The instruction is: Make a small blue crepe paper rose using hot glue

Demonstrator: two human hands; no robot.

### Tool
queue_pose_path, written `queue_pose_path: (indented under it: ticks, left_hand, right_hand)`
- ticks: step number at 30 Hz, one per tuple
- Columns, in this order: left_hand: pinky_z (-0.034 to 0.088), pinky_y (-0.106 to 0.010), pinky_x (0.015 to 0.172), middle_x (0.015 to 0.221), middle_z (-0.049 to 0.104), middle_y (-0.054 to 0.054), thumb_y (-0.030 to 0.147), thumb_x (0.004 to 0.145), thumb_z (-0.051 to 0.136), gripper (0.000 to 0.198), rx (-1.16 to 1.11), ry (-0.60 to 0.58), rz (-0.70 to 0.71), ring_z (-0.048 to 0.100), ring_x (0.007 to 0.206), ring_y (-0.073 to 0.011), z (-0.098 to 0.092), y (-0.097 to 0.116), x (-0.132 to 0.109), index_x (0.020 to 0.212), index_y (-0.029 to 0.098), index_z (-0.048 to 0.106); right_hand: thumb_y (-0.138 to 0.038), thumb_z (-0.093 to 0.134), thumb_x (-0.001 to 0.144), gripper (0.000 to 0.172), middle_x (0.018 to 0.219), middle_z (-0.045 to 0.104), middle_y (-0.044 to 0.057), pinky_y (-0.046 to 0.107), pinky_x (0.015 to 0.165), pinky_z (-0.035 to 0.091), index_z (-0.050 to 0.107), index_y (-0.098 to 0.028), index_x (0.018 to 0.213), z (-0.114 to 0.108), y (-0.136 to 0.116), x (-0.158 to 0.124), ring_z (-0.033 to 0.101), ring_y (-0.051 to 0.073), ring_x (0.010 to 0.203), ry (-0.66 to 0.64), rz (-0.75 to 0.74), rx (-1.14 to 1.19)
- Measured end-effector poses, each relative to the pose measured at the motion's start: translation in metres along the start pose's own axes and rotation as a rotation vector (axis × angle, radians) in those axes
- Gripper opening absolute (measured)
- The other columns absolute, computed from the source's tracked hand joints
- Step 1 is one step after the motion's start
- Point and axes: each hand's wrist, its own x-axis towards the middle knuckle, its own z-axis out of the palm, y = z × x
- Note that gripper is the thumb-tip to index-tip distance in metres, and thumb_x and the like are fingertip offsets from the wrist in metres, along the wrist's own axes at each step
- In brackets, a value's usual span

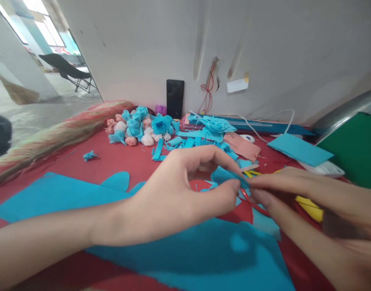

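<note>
Between my two hands is a small curled piece of blue crepe paper (223, 176). My left hand (188, 182) pinches it between thumb and forefinger. From the other side, my right hand (312, 210) grips its right end with thumb and forefinger. Just beneath the fingertips a thin red curved thing (258, 208) shows, its kind partly hidden. Yellow parts (309, 208) of something stick out under my right hand. Below my hands lies a large blue paper sheet (185, 254), and another blue sheet (60, 196) reaches left under my left forearm.
Blue, pink and white paper flowers (136, 127) are heaped at the back left. Blue scraps and strips (200, 137) pile up behind my hands. A black phone (174, 99) leans on the wall. A blue paper stack (300, 149) and a green board (352, 149) stand right.
</note>
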Motion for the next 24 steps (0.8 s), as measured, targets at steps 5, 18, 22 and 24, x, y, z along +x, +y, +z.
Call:
queue_pose_path:
  ticks: [5, 18, 22, 24]
  left_hand:
    - [0.047, -0.016, 0.046, 0.061, 0.058, 0.004, 0.010, 0.067, 0.054, 0.010, -0.036, -0.011, -0.050, 0.057, 0.056, -0.0088, 0.001, -0.003, 0.000, 0.072, 0.018, 0.056]
    - [0.044, -0.021, 0.046, 0.060, 0.062, 0.000, 0.013, 0.068, 0.056, 0.003, 0.073, 0.118, -0.020, 0.061, 0.059, -0.0132, -0.021, -0.009, 0.021, 0.068, 0.016, 0.056]
    - [0.041, -0.017, 0.046, 0.057, 0.062, 0.002, 0.011, 0.068, 0.056, 0.003, -0.007, 0.179, 0.095, 0.058, 0.055, -0.0076, -0.037, -0.015, 0.031, 0.067, 0.014, 0.058]
    - [0.040, -0.015, 0.047, 0.056, 0.063, 0.003, 0.009, 0.069, 0.056, 0.005, -0.036, 0.228, 0.106, 0.056, 0.052, -0.0055, -0.044, -0.015, 0.034, 0.065, 0.013, 0.057]
  right_hand:
    - [-0.034, 0.057, 0.078, 0.008, 0.080, 0.063, -0.016, 0.019, 0.065, 0.049, 0.059, -0.040, 0.084, 0.001, 0.000, 0.002, 0.059, 0.010, 0.067, -0.014, -0.018, 0.003]
    - [-0.041, 0.056, 0.074, 0.015, 0.067, 0.065, -0.007, 0.017, 0.054, 0.054, 0.064, -0.031, 0.082, -0.006, 0.024, 0.025, 0.060, 0.009, 0.053, -0.079, 0.062, -0.079]
    - [-0.032, 0.066, 0.066, 0.012, 0.068, 0.066, -0.006, 0.011, 0.046, 0.049, 0.066, -0.027, 0.077, -0.013, 0.036, 0.037, 0.063, 0.009, 0.057, -0.138, 0.201, 0.068]
    - [-0.028, 0.070, 0.063, 0.016, 0.067, 0.067, -0.006, 0.010, 0.042, 0.047, 0.067, -0.027, 0.078, -0.017, 0.039, 0.041, 0.062, 0.009, 0.054, -0.169, 0.269, 0.120]
